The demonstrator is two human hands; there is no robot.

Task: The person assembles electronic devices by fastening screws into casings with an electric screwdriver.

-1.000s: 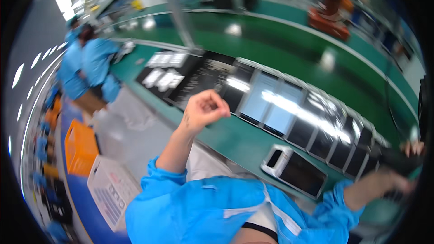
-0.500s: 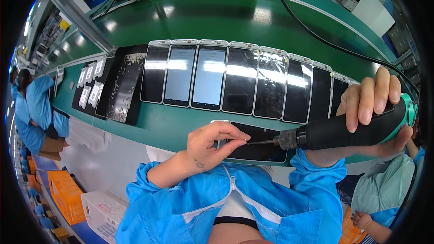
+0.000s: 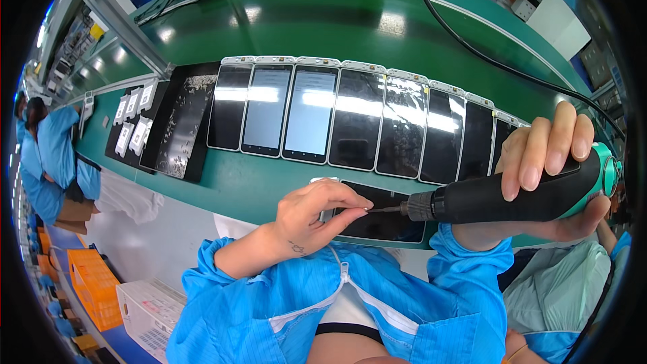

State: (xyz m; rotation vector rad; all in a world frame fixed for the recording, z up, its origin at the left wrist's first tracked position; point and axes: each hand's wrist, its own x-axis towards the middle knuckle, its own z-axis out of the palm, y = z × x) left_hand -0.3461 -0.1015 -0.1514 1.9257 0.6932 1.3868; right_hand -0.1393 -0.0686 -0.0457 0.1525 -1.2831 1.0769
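Note:
My right hand (image 3: 547,162) grips a black electric screwdriver (image 3: 499,195) with a green end cap, held level and pointing left. My left hand (image 3: 315,214) pinches at the tip of its thin bit (image 3: 384,209), fingers closed together; whether a screw sits between them is too small to tell. Both hands hover over a dark phone (image 3: 377,212) lying flat near the front edge of the green conveyor belt (image 3: 283,13). Behind it a row of several phones (image 3: 357,118) lies side by side, screens up.
A black tray of tiny screws (image 3: 178,125) sits left of the phone row, with small white parts (image 3: 135,121) beyond it. A black cable (image 3: 485,61) crosses the belt at right. A person in blue (image 3: 50,155) works at far left. Orange crates (image 3: 91,286) and a white bin (image 3: 145,313) stand below.
My view swung from the left of the line back to the phones. My left hand came down from mid-air to the screwdriver's bit, and stays there now.

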